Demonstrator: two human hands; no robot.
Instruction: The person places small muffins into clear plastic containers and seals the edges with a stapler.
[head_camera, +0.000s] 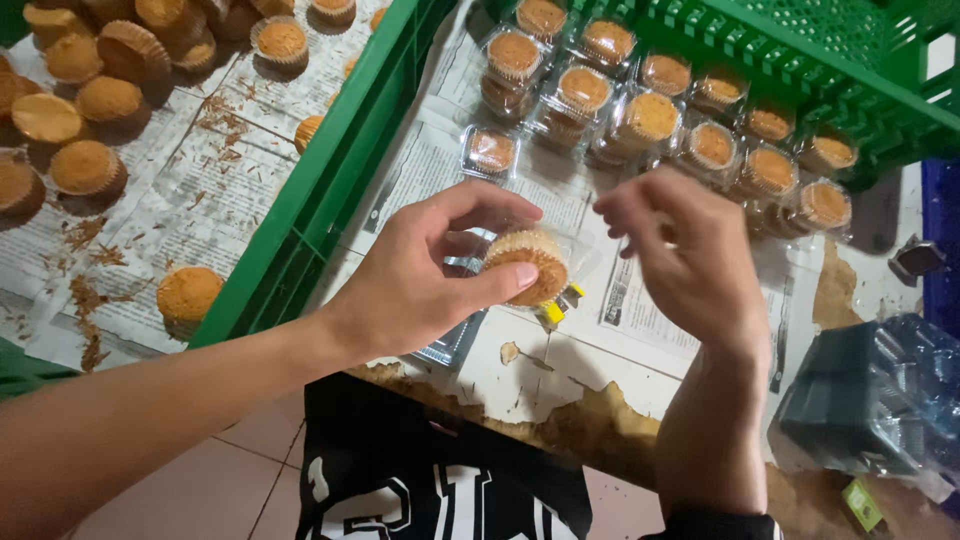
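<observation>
1. Here, in the head view, the left hand (420, 270) has its fingers closed around a cupcake (528, 262), mid-scene above the newspaper-covered desk (640, 330).
2. The right hand (685, 260), just right, pinches a clear plastic wrapper (583, 258).
3. Packaged cupcakes (650, 120) lie far; a green crate (320, 190) stands left.

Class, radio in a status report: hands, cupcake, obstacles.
Left hand pinching cupcake. Right hand at its clear wrapper. Nothing in between.

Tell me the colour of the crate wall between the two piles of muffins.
Green: the crate wall, a slatted plastic side, shows best in the head view, left of the left hand.
</observation>
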